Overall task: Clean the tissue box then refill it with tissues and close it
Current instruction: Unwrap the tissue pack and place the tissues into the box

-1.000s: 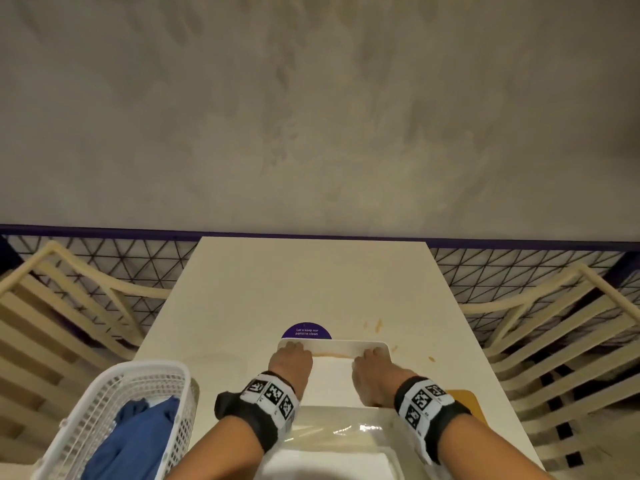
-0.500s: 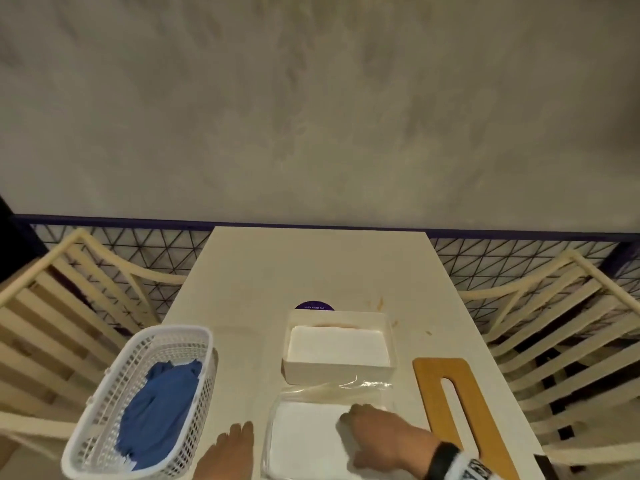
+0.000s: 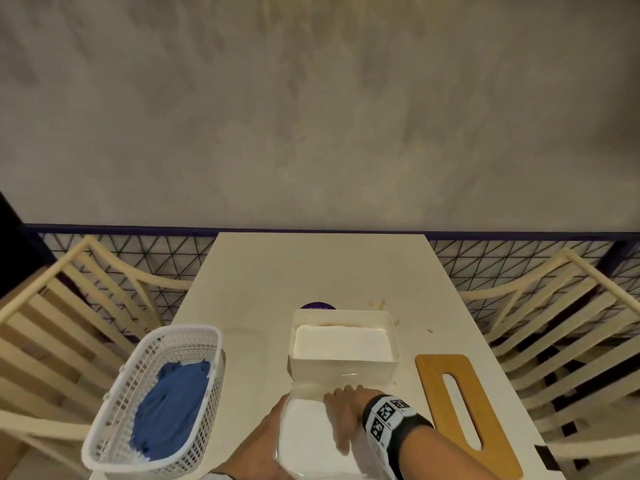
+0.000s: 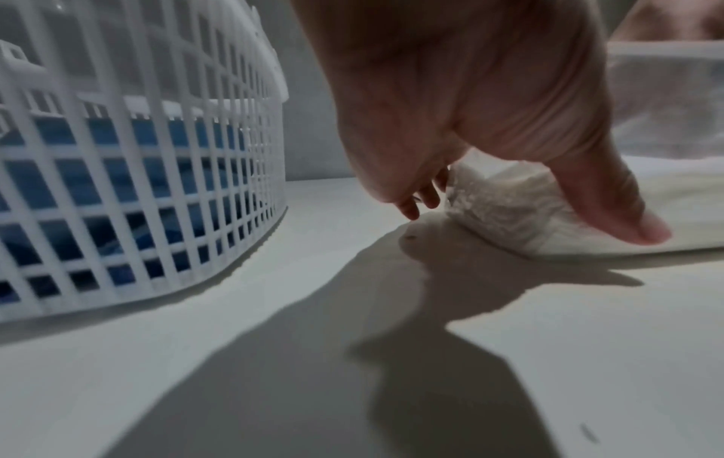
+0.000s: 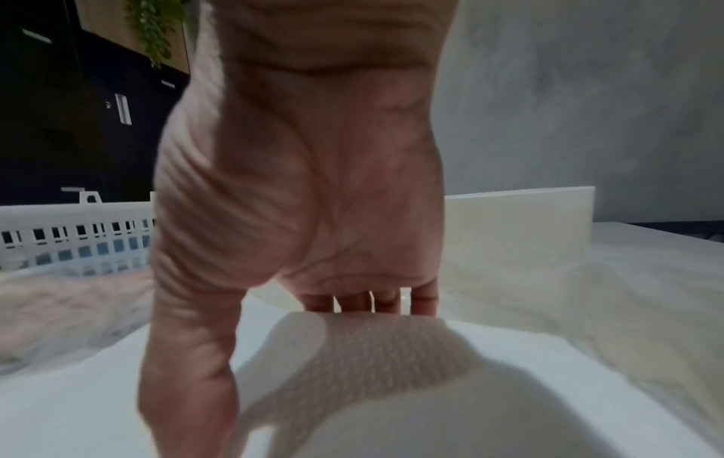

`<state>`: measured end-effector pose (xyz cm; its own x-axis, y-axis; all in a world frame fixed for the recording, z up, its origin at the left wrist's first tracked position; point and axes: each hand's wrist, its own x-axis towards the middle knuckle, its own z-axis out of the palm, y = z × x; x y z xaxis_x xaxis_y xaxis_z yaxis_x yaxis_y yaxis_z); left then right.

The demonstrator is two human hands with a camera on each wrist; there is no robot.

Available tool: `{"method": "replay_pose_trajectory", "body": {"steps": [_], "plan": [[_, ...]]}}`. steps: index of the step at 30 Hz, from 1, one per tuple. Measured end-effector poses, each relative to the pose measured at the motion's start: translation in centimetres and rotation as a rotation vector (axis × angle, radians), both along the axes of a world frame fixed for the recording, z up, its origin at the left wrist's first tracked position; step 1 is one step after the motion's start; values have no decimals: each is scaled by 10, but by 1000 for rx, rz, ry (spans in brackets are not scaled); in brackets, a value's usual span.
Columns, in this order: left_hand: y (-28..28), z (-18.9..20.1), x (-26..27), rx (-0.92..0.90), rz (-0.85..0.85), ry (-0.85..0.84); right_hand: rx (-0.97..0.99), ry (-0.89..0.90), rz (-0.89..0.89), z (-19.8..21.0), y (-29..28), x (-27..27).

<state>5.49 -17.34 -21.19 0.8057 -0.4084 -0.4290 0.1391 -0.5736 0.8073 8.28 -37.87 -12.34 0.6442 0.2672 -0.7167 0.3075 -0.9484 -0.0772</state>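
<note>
Since half a second ago the left hand (image 3: 268, 441) has come in from the bare tabletop to the left edge of the clear plastic pack of white tissues (image 3: 311, 441), and the right hand (image 3: 346, 415) has slid toward the pack's far end. In the left wrist view the left thumb lies on top of the pack's near corner while the fingers (image 4: 421, 198) curl down at its side, so the corner is pinched between them. The right hand rests on top of the pack, thumb stretched along the white surface and fingers (image 5: 368, 302) bent over the far edge; whether they actually clamp the tissues or only press on them I cannot tell. The right wrist carries a black band with black-and-white square markers (image 3: 389, 419).

The pack lies at the near edge of the pale rectangular table (image 3: 318, 268). Just beyond the pack, almost touching it, stands the open white rectangular tissue box (image 3: 343, 367), a white layer visible inside. Beyond the box, a round purple sticker (image 3: 318, 305) peeks out. Right of the pack lies the flat wooden lid with a long slot (image 3: 464, 410). Left of the pack stands a white plastic lattice basket (image 3: 173, 341) holding a crumpled blue cloth (image 3: 169, 410).
</note>
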Motion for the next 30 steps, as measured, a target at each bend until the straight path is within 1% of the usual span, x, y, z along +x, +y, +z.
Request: {"method": "replay_pose_trajectory", "body": {"steps": [1,2,3,5,7,10,12,14,17,18,21,24,26,27,29,30], "plan": [[-2,26,-13,58,-62,-39,2,13,-11,1,1,1],[-12,66,-26,59,-52,-49,15,33,-33,2,1,3],[-14,83,-32,-7,-56,-47,42,55,-56,4,0,4],[-19,97,-32,-55,-103,-75,116,98,-107,6,-2,7],[-18,94,-30,-30,-101,-56,171,150,-143,7,-2,8],[-14,86,-30,34,-96,-67,88,178,-111,11,3,9],[-13,84,-29,50,-113,-104,48,194,-74,11,7,12],[-15,84,-26,61,-107,-121,91,189,-46,16,10,13],[-21,85,-25,73,-62,-133,245,240,-140,21,8,14],[-21,84,-26,84,-44,-125,258,261,-170,22,7,15],[-16,75,-32,193,-42,-146,289,323,-217,20,8,15],[-11,69,-37,209,-40,-174,296,391,-197,21,12,13],[-15,72,-33,207,-58,-189,296,364,-178,24,12,11],[-19,75,-30,173,-59,-176,313,345,-175,28,12,9],[-24,83,-27,93,-37,-172,381,310,-159,34,10,2],[-25,85,-27,99,-40,-176,422,289,-138,36,8,-1]]}}
